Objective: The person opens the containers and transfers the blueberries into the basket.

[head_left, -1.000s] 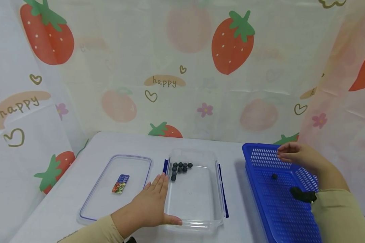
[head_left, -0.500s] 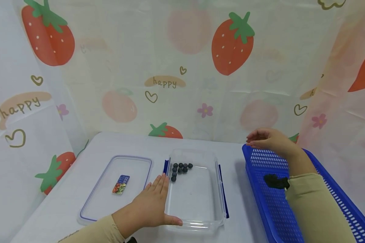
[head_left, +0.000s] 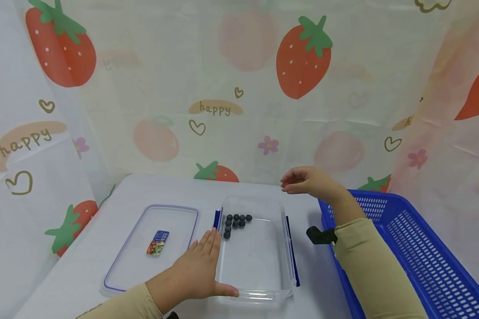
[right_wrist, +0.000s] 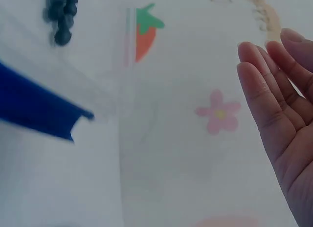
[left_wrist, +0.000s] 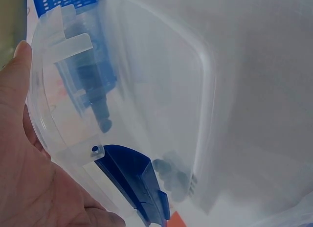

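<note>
A clear plastic food container [head_left: 259, 261] with blue side clips stands mid-table. Several blueberries [head_left: 242, 223] lie in its far left corner, along the left and far walls. My left hand [head_left: 195, 268] rests flat along the container's left side, fingers straight, thumb at the near rim. The left wrist view shows the palm [left_wrist: 39, 188] beside the clear wall and a blue clip [left_wrist: 134, 175]. My right hand [head_left: 313, 181] is raised beyond the container's far right corner, fingers bent and thumb close to the index fingertip. I cannot tell whether something small is between them.
A long blue slatted basket [head_left: 407, 248] stands on the right, partly under the right forearm. To the left lies the container's clear lid [head_left: 123, 252], with a printed label [head_left: 157, 243] on it. A strawberry-patterned curtain [head_left: 223, 57] closes off the back and sides.
My right hand has moved left from over the blue basket to beyond the container's far right corner. My left hand and the blueberries in the container have stayed put.
</note>
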`<state>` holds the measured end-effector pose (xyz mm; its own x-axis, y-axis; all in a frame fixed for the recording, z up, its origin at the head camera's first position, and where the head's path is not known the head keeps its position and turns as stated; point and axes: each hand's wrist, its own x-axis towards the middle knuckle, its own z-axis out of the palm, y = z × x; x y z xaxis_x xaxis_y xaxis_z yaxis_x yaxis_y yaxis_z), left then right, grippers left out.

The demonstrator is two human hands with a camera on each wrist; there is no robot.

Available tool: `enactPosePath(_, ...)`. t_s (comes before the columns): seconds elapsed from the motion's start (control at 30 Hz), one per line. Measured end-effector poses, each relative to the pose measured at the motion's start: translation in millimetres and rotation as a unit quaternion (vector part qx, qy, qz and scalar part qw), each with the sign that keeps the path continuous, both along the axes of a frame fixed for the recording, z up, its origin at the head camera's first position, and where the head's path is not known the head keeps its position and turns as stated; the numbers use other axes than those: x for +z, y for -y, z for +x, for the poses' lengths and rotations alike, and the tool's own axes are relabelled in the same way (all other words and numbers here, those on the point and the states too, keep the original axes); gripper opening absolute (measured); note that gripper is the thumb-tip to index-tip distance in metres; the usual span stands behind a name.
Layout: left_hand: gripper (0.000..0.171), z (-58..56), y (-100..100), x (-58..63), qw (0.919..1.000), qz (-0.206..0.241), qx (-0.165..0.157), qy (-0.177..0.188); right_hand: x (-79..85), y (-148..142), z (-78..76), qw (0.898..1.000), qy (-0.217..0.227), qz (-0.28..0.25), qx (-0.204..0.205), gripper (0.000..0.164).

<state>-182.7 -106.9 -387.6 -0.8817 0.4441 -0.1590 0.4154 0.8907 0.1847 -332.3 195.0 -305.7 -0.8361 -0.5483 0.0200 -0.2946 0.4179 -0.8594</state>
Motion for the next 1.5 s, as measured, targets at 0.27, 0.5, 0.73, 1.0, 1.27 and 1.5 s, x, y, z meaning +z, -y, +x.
enactPosePath(0.27,0.129,0.1,0.1,0.6,1.0000,-0.002,0.000,-0.002,-9.7,45.5,-6.4,0.999,0.032,-0.026,0.016,0.025)
enactPosePath(0.5,0.130,1.0,-1.0,1.8,1.0000,-0.007,0.003,0.000,-20.7,77.0,-8.4,0.999,0.031,-0.013,0.027,0.019)
enactPosePath(0.73,0.129,2.2,-0.9,2.2,1.0000,-0.003,0.005,0.004,-38.9,105.3,-3.0,0.998,0.044,-0.019,0.036,0.013)
enactPosePath(1.0,0.129,2.6,-0.3,2.5,1.0000,0.000,-0.003,-0.002,-59.1,126.9,-3.4,0.996,0.077,-0.022,0.028,0.012)
enactPosePath(1.27,0.127,2.6,-1.2,2.5,0.9999,0.003,-0.007,-0.010,-79.0,131.5,-4.7,0.996,0.089,0.017,0.026,0.009)
enactPosePath(1.5,0.127,2.9,-0.6,2.9,0.9999,0.005,-0.008,-0.007,-93.2,141.6,-3.9,0.991,0.085,0.105,0.024,0.007)
